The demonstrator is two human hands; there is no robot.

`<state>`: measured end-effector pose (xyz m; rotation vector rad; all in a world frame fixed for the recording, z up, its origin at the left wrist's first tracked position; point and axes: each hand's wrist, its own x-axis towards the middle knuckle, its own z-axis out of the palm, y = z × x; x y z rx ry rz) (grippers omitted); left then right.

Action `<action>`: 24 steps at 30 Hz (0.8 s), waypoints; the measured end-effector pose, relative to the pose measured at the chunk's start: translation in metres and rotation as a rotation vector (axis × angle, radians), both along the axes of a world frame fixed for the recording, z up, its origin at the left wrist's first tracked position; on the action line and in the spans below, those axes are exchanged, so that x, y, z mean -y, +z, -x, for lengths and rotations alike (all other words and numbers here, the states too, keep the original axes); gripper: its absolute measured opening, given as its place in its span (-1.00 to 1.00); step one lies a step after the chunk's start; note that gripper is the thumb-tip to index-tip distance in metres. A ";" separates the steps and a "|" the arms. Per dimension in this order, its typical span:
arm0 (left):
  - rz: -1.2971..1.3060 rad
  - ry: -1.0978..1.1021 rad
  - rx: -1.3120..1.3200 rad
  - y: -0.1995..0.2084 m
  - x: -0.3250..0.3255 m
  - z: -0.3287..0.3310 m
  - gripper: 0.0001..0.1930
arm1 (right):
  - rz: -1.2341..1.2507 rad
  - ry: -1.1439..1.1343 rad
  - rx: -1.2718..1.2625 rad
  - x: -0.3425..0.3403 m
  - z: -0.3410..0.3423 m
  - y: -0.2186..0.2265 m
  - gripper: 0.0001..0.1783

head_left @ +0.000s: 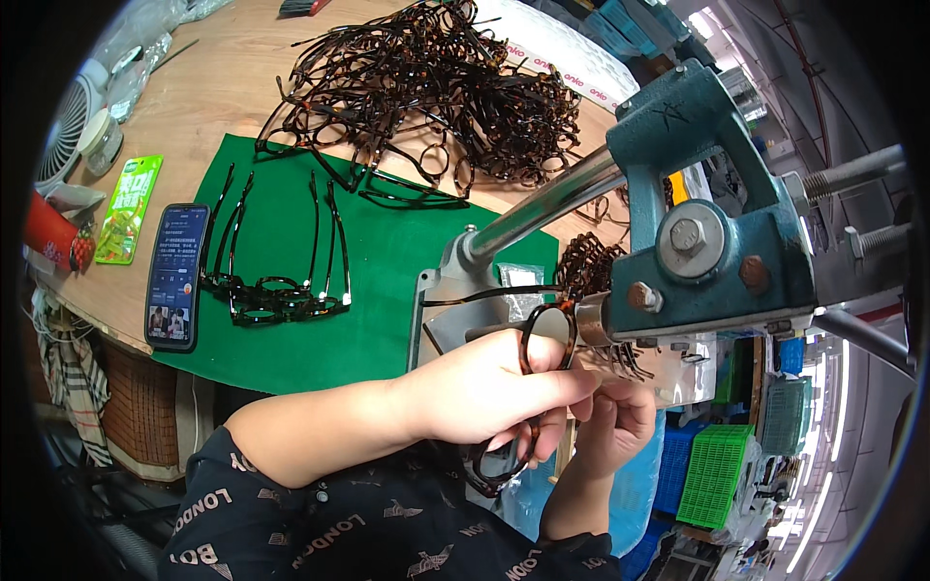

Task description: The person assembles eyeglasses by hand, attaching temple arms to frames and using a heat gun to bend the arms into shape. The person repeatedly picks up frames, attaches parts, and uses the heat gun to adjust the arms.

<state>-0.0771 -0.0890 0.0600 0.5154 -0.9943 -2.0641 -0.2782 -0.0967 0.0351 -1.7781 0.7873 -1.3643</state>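
Observation:
My left hand is closed around a tortoiseshell eyeglass frame, its rims upright in front of the press head and one temple pointing left. Close beside it, my right hand has thumb and fingers pinched together; whatever they hold is hidden. Just above both hands stands a teal hand press with a steel column and large bolts. A bundle of dark temples lies behind the press tip, and more loose temple pieces show beneath it.
A green mat covers part of the wooden table. On it sit a few stacked eyeglass frames and a lit phone. A large heap of tortoiseshell frames fills the back. A green snack packet and white fan are at left; green crates stand right.

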 end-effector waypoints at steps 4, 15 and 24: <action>-0.006 0.012 -0.023 0.000 0.003 0.005 -0.62 | 0.010 -0.018 -0.005 0.003 0.006 0.001 -0.88; -0.031 0.082 -0.121 -0.004 0.003 0.025 -0.61 | 0.147 -0.008 -0.054 0.014 0.014 0.016 -0.87; -0.034 0.142 -0.096 -0.005 0.000 0.035 -0.62 | 0.513 0.003 -0.031 0.043 0.026 0.093 -0.81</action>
